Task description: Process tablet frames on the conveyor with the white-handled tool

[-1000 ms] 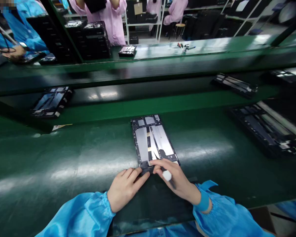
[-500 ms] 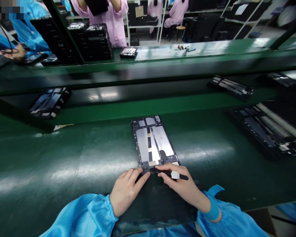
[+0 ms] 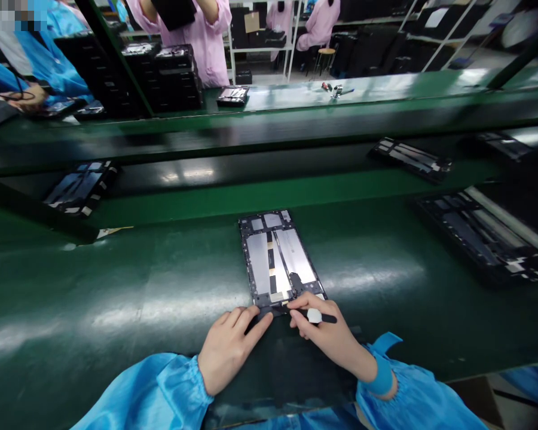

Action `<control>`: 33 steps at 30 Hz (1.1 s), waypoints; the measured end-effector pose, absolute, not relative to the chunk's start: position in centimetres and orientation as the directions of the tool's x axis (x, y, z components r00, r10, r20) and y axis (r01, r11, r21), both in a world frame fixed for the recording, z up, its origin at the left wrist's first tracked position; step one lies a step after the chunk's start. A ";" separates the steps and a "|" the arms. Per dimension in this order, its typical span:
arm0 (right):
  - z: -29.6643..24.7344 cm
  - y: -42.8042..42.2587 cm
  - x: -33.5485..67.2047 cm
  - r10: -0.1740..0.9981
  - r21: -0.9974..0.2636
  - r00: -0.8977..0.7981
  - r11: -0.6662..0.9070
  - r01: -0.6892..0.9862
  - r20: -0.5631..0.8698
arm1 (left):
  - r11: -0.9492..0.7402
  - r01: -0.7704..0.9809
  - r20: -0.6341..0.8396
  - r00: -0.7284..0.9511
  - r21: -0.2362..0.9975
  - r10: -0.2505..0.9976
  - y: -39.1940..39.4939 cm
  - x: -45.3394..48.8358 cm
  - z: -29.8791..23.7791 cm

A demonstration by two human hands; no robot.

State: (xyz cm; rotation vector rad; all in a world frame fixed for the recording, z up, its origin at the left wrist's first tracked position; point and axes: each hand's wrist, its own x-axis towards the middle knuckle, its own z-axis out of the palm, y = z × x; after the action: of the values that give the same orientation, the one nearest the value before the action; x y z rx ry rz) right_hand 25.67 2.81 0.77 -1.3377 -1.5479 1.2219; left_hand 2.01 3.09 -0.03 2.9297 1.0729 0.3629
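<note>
The person's left hand (image 3: pixel 233 352) lies flat and slightly spread on the green bench, its fingertips pressed against the near end of a dark tablet mid-frame (image 3: pixel 278 257), which lies flat near the middle of the belt with its long side pointing away from the person. Silver foil panels and strips of black and tan tape line the frame's inside. The right hand (image 3: pixel 327 334) is just beside the left, its thumb and fingers pinched around a slim black pry tool (image 3: pixel 314 316) with a white grip. The tool lies almost level, and its thin tip reaches the frame's near edge. Blue smock sleeves (image 3: pixel 152 388) cover both forearms, and a blue wrist strap (image 3: pixel 380 376) circles the right wrist. Other dark frames (image 3: pixel 479 239) lie well apart to the right on the green conveyor bench (image 3: pixel 116 286), with another (image 3: pixel 80 188) on the far left. On the far bench, small hand tools (image 3: pixel 336 89) lie near a stack of black frames (image 3: pixel 161 77), and a co-worker in a pink smock (image 3: pixel 201 48) stands beyond it.
</note>
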 end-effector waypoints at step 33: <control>0.5 3.0 26.4 0.979 -0.955 -0.183 -0.037 0.295 -0.094 | -0.773 0.630 0.216 0.747 0.073 0.629 3.1 2.0 0.0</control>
State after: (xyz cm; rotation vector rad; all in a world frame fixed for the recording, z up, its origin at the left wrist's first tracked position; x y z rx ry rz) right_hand 26.45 3.02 0.48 -1.3786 -1.5452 1.2523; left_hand 1.96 3.11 0.01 2.9405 1.0604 0.3603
